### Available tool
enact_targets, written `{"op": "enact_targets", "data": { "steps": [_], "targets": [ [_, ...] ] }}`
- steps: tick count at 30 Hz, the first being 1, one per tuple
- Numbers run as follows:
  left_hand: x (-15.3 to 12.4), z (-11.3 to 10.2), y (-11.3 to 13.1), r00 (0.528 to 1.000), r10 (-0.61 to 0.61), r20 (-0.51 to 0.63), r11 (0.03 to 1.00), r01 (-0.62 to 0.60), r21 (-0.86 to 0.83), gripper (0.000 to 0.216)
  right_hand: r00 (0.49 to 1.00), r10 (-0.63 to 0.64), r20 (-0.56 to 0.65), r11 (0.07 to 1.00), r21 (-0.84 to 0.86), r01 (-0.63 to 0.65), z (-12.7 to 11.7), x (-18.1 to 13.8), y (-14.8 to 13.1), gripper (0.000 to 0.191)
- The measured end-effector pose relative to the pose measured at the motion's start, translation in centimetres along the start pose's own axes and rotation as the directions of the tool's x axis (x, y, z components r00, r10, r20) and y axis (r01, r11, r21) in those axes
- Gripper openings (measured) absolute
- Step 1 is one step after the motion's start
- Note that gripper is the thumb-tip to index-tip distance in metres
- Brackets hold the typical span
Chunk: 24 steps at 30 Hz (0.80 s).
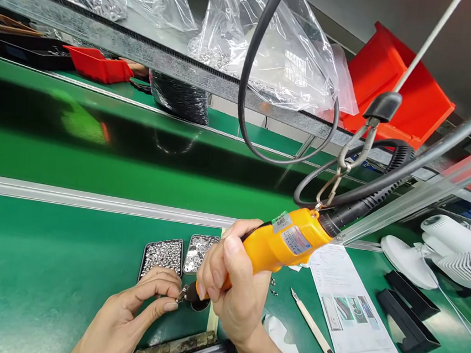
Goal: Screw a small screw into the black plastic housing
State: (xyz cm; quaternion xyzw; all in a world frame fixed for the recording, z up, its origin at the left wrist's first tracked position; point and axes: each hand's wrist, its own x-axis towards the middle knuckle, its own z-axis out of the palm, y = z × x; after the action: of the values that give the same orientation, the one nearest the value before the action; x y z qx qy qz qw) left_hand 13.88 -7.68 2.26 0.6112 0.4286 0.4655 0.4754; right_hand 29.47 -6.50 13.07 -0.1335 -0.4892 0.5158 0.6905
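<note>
While the right hand (231, 287) wraps its grip firmly around the orange electric screwdriver (279, 244), the tool lies on a slant, its long axis running from the cabled rear at upper right down to the bit at lower left. That tip points at a small dark part (200, 304) on the green tabletop (43, 269). Beside it, the left hand (130, 313) pinches narrowly at the bit. 2 trays of screws (163, 255) sit just behind the hands.
</note>
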Motion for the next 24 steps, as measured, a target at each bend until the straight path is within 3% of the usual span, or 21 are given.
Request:
{"op": "enact_targets", "data": {
  "steps": [4, 10, 24],
  "targets": [
    [-0.1, 0.0, -0.6, 0.998, 0.021, 0.061, 1.0, -0.022, 0.012, 0.029, 0.999, 0.034, 0.003, 0.999, -0.035, -0.034, 0.3, -0.5, 0.4, 0.022],
    [-0.3, -0.2, -0.6, 0.991, 0.125, 0.042, 0.988, -0.128, 0.088, 0.022, 0.999, 0.03, -0.028, 0.996, -0.088, -0.032, 0.3, -0.3, 0.9, 0.022],
    [0.1, -0.5, -0.6, 0.992, 0.11, 0.056, 0.982, -0.118, 0.146, 0.017, 0.999, 0.039, -0.038, 0.987, -0.157, -0.045, -0.2, -0.4, 1.3, 0.022]
  ]
}}
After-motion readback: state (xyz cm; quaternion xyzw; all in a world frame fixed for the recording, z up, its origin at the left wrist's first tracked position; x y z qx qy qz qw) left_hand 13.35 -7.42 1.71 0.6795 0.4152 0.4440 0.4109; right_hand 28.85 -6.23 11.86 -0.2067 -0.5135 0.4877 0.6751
